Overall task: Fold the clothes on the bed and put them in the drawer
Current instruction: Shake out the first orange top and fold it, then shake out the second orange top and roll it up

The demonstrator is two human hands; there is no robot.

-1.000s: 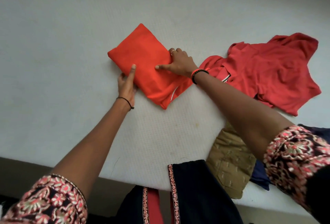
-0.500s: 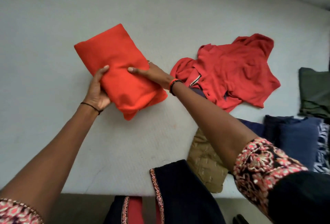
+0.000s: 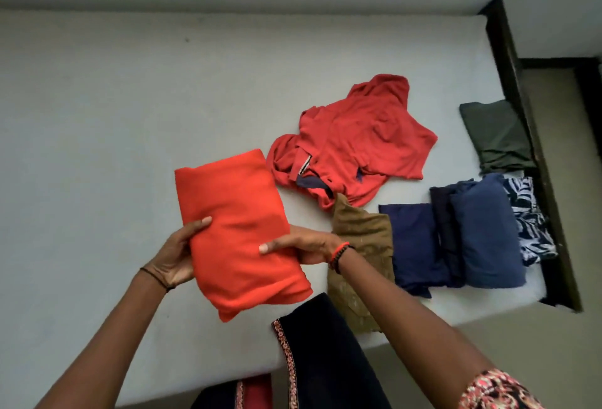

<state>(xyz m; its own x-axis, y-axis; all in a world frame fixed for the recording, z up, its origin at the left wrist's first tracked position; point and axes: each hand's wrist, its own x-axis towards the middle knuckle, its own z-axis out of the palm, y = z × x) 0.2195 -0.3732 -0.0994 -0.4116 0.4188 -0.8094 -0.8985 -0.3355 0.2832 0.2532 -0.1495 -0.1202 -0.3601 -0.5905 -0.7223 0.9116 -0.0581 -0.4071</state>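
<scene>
i hold the folded orange garment (image 3: 234,219) up off the bed (image 3: 97,115), left hand (image 3: 176,255) and right hand (image 3: 303,244) on opposite long edges, fingers (image 3: 197,226) clamped round it so the folds don't spill, likely bound for the folded navy pile (image 3: 485,232).

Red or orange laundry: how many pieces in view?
2: a folded orange garment gripped by the left hand and right hand; a crumpled red shirt on the bed.
</scene>
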